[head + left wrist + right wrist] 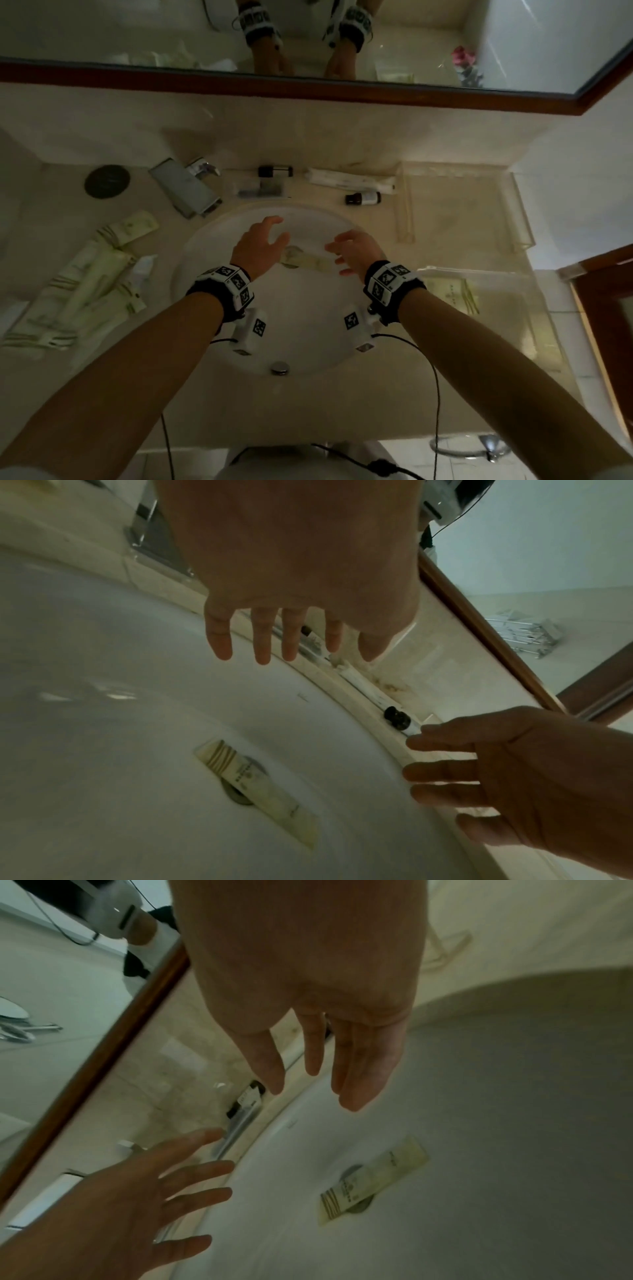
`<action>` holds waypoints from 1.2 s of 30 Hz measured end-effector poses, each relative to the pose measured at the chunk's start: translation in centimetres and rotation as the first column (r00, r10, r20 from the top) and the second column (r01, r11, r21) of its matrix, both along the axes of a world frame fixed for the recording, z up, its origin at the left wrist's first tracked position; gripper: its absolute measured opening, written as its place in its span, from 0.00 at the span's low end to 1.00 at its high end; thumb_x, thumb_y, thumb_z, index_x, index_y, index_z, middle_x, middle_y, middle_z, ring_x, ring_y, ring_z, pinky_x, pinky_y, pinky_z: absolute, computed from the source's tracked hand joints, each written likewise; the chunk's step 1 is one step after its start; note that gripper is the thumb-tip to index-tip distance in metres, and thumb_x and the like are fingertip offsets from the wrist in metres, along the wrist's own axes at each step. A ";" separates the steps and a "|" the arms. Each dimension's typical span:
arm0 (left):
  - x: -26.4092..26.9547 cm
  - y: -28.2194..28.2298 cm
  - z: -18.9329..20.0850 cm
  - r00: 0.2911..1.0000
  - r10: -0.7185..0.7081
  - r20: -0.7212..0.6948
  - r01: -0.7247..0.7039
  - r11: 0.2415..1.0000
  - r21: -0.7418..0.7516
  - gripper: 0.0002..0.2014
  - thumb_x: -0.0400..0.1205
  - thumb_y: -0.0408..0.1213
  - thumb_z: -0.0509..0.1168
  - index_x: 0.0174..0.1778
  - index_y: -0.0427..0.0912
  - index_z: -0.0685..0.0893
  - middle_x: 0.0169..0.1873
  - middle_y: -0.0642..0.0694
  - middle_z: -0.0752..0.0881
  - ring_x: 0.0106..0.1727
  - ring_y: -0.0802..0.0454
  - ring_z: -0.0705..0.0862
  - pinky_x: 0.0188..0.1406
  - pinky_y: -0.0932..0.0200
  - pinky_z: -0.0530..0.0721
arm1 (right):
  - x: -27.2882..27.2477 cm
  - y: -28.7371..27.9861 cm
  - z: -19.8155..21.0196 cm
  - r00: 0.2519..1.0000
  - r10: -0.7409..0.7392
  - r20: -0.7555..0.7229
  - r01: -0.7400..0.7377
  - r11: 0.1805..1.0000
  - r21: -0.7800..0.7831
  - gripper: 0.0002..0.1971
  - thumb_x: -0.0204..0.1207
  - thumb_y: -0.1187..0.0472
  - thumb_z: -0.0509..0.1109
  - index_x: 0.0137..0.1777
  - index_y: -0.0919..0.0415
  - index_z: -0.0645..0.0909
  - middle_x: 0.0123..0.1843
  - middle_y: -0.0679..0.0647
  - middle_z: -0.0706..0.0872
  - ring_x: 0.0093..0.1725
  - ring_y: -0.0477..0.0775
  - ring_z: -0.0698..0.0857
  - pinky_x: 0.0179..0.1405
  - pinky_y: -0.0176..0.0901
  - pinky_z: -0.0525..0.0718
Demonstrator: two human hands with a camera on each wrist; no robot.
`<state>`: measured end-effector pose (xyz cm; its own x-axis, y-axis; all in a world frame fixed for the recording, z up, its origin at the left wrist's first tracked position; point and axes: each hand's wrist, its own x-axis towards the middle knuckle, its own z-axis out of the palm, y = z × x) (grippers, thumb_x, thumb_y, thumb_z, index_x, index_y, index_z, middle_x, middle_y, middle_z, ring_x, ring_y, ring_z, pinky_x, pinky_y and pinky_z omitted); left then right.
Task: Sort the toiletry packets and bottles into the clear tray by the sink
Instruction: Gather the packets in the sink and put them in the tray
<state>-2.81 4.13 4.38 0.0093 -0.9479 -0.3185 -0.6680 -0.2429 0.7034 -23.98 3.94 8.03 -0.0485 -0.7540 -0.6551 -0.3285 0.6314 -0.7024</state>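
Two hands: both hover over the sink [219,342], palms down, holding nothing.
Left hand [255,245]: fingers [263,639] spread and nearly straight, above the basin at 10 o'clock of the drain.
Right hand [356,251]: fingers [359,1069] loosely extended, at 2 o'clock of the drain.
Packet [310,263]: pale green, lying flat across the drain, between and below both hands, touched by neither.
Packet pile [92,274]: on the desk at 9 o'clock of the sink.
Clear tray [513,219]: on the desk at 2 o'clock.
Second clear tray [534,325]: at 3 o'clock, one packet inside.
Small bottles [363,198]: lying at 12 o'clock, near the tap [186,186].
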 end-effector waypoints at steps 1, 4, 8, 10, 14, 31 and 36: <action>0.4 -0.3 -0.4 1.000 0.002 0.003 -0.002 1.000 0.016 0.24 0.80 0.60 0.58 0.72 0.59 0.71 0.71 0.42 0.75 0.71 0.41 0.74 0.69 0.43 0.74 | 0.5 -0.2 -0.5 1.000 -0.004 -0.001 0.004 1.000 0.023 0.19 0.76 0.58 0.74 0.66 0.60 0.78 0.58 0.59 0.84 0.54 0.58 0.85 0.44 0.50 0.87; 1.1 -1.2 -1.6 1.000 0.002 0.027 -0.003 0.999 0.048 0.23 0.82 0.57 0.59 0.73 0.57 0.71 0.70 0.40 0.75 0.71 0.41 0.75 0.69 0.44 0.74 | 1.7 -1.0 -2.2 1.000 -0.006 -0.023 0.008 0.998 0.062 0.21 0.77 0.61 0.72 0.70 0.62 0.76 0.61 0.61 0.82 0.55 0.59 0.82 0.41 0.49 0.84; 1.7 -2.1 -3.4 0.999 -0.011 0.035 0.009 0.997 0.073 0.23 0.83 0.53 0.60 0.74 0.56 0.70 0.71 0.39 0.74 0.69 0.38 0.76 0.68 0.43 0.75 | 2.8 -2.4 -4.8 0.989 0.059 -0.135 -0.047 0.995 0.090 0.18 0.78 0.65 0.71 0.67 0.63 0.78 0.54 0.60 0.79 0.49 0.60 0.81 0.48 0.53 0.87; 1.9 -2.3 -4.1 0.999 -0.008 0.036 0.005 0.996 0.095 0.23 0.83 0.52 0.61 0.74 0.56 0.69 0.71 0.39 0.74 0.68 0.38 0.76 0.68 0.42 0.75 | 3.1 -3.0 -6.2 0.980 0.096 -0.174 -0.080 0.992 0.102 0.17 0.78 0.66 0.70 0.66 0.63 0.78 0.51 0.60 0.79 0.45 0.59 0.81 0.50 0.55 0.87; 2.1 -3.1 -5.3 1.000 -0.005 0.019 0.003 0.992 0.125 0.24 0.83 0.52 0.61 0.75 0.56 0.69 0.72 0.40 0.73 0.70 0.40 0.75 0.69 0.43 0.74 | 3.8 -4.0 -8.6 0.950 0.164 -0.268 -0.136 0.984 0.118 0.16 0.77 0.63 0.70 0.65 0.59 0.79 0.54 0.59 0.81 0.44 0.58 0.82 0.53 0.56 0.88; 3.2 -4.1 -6.2 0.999 0.034 0.003 -0.034 0.985 0.169 0.24 0.83 0.47 0.63 0.75 0.54 0.69 0.72 0.41 0.73 0.71 0.42 0.75 0.66 0.51 0.73 | 4.7 -5.2 -13.8 0.548 0.575 -0.608 -0.552 0.794 0.254 0.21 0.80 0.57 0.64 0.72 0.58 0.71 0.65 0.61 0.76 0.60 0.65 0.81 0.55 0.51 0.79; 3.5 -4.0 -6.0 0.999 0.048 -0.008 -0.046 0.984 0.171 0.24 0.83 0.46 0.63 0.76 0.53 0.69 0.73 0.41 0.72 0.71 0.42 0.74 0.67 0.52 0.72 | 4.4 -4.9 -14.4 0.452 0.612 -0.649 -0.589 0.751 0.297 0.19 0.81 0.57 0.62 0.70 0.61 0.70 0.63 0.62 0.78 0.59 0.64 0.82 0.51 0.51 0.79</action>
